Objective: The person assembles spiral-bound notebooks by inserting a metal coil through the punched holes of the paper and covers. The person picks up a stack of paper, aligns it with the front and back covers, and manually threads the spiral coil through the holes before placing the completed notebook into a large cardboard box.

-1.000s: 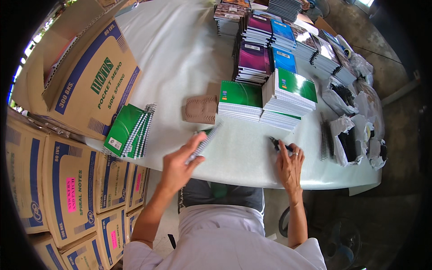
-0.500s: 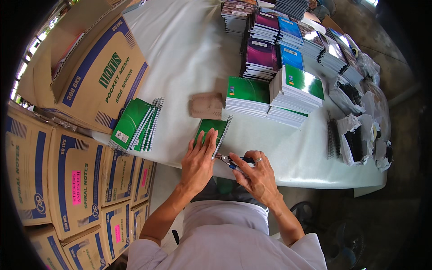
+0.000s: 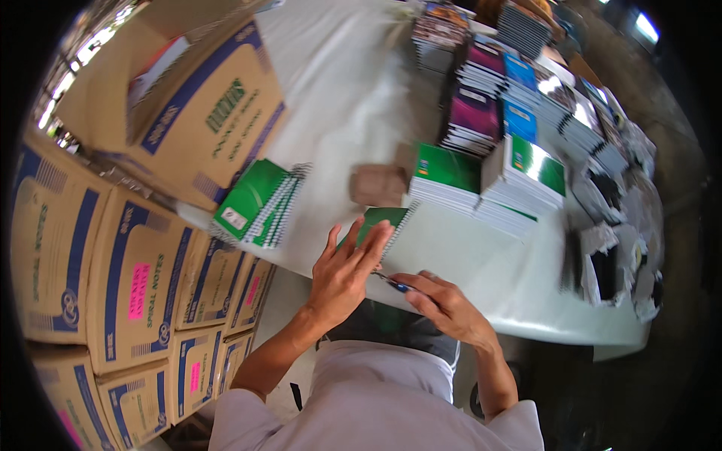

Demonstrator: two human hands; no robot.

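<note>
While the left hand (image 3: 342, 276) lies splayed over the green notebook (image 3: 382, 216) on the bench (image 3: 519, 282), the right hand (image 3: 450, 310) grips the pliers (image 3: 396, 285), now at the spiral (image 3: 401, 227)'s lower end; a second ago, they sat well apart, left fingers clutching the notebook!

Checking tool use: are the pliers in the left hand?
No, the right hand holds the pliers; the left hand is over a notebook.

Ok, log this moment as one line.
left hand: over green notebook | right hand: holding pliers, tip near notebook's spiral | beyond: brown pad, stacked notebooks | left: cardboard boxes
</note>
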